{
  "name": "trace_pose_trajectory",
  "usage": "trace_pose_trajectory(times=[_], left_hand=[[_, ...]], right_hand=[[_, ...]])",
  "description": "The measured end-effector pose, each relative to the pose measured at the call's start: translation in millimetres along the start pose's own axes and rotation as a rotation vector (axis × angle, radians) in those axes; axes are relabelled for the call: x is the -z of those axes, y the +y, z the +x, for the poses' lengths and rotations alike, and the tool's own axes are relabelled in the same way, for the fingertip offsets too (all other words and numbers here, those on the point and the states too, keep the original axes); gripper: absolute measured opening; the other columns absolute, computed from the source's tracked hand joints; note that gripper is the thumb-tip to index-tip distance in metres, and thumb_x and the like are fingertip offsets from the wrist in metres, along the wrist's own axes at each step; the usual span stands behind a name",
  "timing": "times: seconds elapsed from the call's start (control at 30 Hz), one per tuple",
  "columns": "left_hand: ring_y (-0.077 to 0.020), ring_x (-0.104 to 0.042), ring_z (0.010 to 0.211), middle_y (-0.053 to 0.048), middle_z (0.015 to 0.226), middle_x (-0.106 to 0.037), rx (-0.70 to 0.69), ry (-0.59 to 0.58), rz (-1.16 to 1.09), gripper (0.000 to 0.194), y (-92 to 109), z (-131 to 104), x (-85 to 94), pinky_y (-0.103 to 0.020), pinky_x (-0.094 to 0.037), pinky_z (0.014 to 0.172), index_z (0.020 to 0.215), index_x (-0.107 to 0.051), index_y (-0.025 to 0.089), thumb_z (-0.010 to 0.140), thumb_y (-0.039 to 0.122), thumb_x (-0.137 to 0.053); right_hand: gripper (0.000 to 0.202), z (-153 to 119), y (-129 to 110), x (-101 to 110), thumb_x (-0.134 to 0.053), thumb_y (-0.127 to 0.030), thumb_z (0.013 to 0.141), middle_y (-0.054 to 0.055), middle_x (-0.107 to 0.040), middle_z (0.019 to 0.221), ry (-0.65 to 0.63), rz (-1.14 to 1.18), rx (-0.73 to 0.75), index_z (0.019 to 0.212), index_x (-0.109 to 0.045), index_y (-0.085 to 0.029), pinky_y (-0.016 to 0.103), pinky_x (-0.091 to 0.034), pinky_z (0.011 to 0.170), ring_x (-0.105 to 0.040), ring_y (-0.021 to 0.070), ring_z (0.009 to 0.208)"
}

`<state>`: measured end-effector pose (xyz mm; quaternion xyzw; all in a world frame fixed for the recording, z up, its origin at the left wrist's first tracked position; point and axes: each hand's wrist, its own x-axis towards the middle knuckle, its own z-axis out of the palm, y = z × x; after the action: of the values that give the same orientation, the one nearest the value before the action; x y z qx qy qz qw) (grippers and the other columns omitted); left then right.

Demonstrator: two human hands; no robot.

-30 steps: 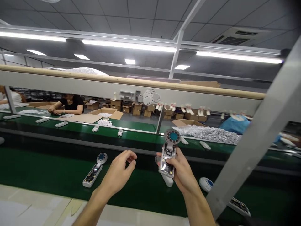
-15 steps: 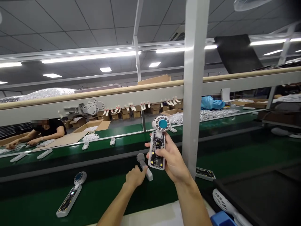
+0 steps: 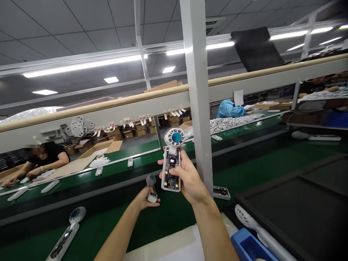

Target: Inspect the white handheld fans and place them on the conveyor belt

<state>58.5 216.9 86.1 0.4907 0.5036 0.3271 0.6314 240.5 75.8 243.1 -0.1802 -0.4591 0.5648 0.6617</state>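
Note:
My right hand [image 3: 193, 183] is wrapped round the handle of a white handheld fan [image 3: 174, 154], thumb on its bare circuit board. This fan stands upright, its round slotted head with a teal centre on top, and a small display glows on the board. Lower and to the left, my left hand [image 3: 143, 198] grips a second handheld fan [image 3: 151, 180] just over the green conveyor belt [image 3: 160, 221]. My fingers cover part of its handle. Another fan with exposed board [image 3: 66, 235] lies on the belt at the left, a small light glowing on it.
A white post [image 3: 197, 90] rises just beyond my right hand. At lower right are a blue bin [image 3: 244, 244], a white fan [image 3: 255, 226] and a black tray [image 3: 293, 203]. An open handle part [image 3: 221, 193] lies by the post. Co-workers sit across the belt.
My left hand has closed on the second fan, which has turned to show its teal centre. The display on the right-hand fan has lit up brighter. The view has swung right.

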Motion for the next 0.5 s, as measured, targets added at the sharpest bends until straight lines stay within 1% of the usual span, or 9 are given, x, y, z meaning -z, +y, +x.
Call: trace_pose_trajectory(times=[0.03, 0.07, 0.13, 0.2, 0.27, 0.33, 0.4, 0.5], left_hand=[[-0.0095, -0.057, 0.062, -0.001, 0.080, -0.062, 0.069, 0.013, -0.079, 0.027, 2, -6, 9.1, -0.023, -0.050, 0.054, 0.095, -0.060, 0.012, 0.097, 0.039, -0.054], [-0.0089, -0.055, 0.058, -0.002, 0.076, -0.060, 0.089, 0.031, -0.137, 0.026, 4, -14, 17.1, -0.020, -0.046, 0.050, 0.090, -0.058, 0.012, 0.098, 0.036, -0.050], [-0.0071, -0.049, 0.051, -0.003, 0.070, -0.058, 0.059, 0.066, -0.250, 0.023, 8, -32, 28.6, -0.017, -0.038, 0.042, 0.083, -0.052, 0.013, 0.097, 0.027, -0.042], [-0.0062, -0.044, 0.047, -0.003, 0.068, -0.056, -0.008, 0.088, -0.355, 0.016, 13, -53, 34.2, -0.017, -0.033, 0.039, 0.082, -0.048, 0.015, 0.093, 0.023, -0.040], [-0.0067, -0.043, 0.046, -0.003, 0.069, -0.058, -0.083, 0.094, -0.427, 0.010, 21, -74, 35.4, -0.018, -0.034, 0.039, 0.085, -0.048, 0.015, 0.090, 0.022, -0.044], [-0.0082, -0.046, 0.046, -0.004, 0.073, -0.061, -0.152, 0.090, -0.468, 0.009, 31, -96, 34.5, -0.020, -0.037, 0.039, 0.090, -0.050, 0.015, 0.088, 0.023, -0.047], [-0.0097, -0.047, 0.046, -0.006, 0.078, -0.064, -0.229, 0.095, -0.476, 0.014, 40, -116, 32.5, -0.022, -0.038, 0.038, 0.097, -0.052, 0.014, 0.087, 0.024, -0.051], [-0.0125, -0.053, 0.048, -0.008, 0.093, -0.069, -0.326, 0.119, -0.432, 0.033, 50, -141, 28.7, -0.026, -0.042, 0.037, 0.115, -0.052, 0.016, 0.086, 0.029, -0.058]], right_hand=[[0.071, -1, -1, 0, -0.063, -0.014, 0.074, 0.005, -0.070, 0.105, -0.018, 0.000, -0.005, 0.139, -0.035, -0.027, 0.029, -0.058, 0.060, -0.070, 0.0179, 0.070], [0.072, -2, -2, 0, -0.063, -0.014, 0.075, 0.005, -0.070, 0.106, -0.034, -0.006, -0.009, 0.139, -0.034, -0.027, 0.029, -0.058, 0.060, -0.070, 0.0175, 0.071], [0.073, -4, -4, -1, -0.064, -0.014, 0.076, 0.005, -0.070, 0.107, -0.053, -0.025, -0.003, 0.141, -0.033, -0.027, 0.028, -0.057, 0.062, -0.070, 0.0169, 0.073], [0.077, -6, -5, -3, -0.065, -0.016, 0.076, 0.006, -0.069, 0.111, -0.081, -0.036, -0.005, 0.144, -0.031, -0.028, 0.028, -0.057, 0.064, -0.070, 0.0178, 0.077], [0.082, -7, -5, -5, -0.067, -0.015, 0.074, 0.007, -0.068, 0.112, -0.095, -0.045, -0.011, 0.145, -0.029, -0.028, 0.029, -0.056, 0.063, -0.071, 0.0185, 0.077], [0.086, -7, -3, -6, -0.066, -0.012, 0.070, 0.006, -0.068, 0.111, -0.083, -0.069, -0.022, 0.145, -0.028, -0.028, 0.028, -0.055, 0.062, -0.070, 0.0182, 0.075], [0.086, -6, -2, -8, -0.065, -0.010, 0.070, 0.006, -0.068, 0.111, -0.058, -0.092, -0.024, 0.145, -0.029, -0.029, 0.028, -0.055, 0.063, -0.070, 0.0175, 0.075], [0.078, -6, 1, -13, -0.064, -0.013, 0.073, 0.007, -0.067, 0.112, -0.061, -0.095, -0.027, 0.143, -0.033, -0.027, 0.029, -0.055, 0.064, -0.070, 0.0179, 0.075]])
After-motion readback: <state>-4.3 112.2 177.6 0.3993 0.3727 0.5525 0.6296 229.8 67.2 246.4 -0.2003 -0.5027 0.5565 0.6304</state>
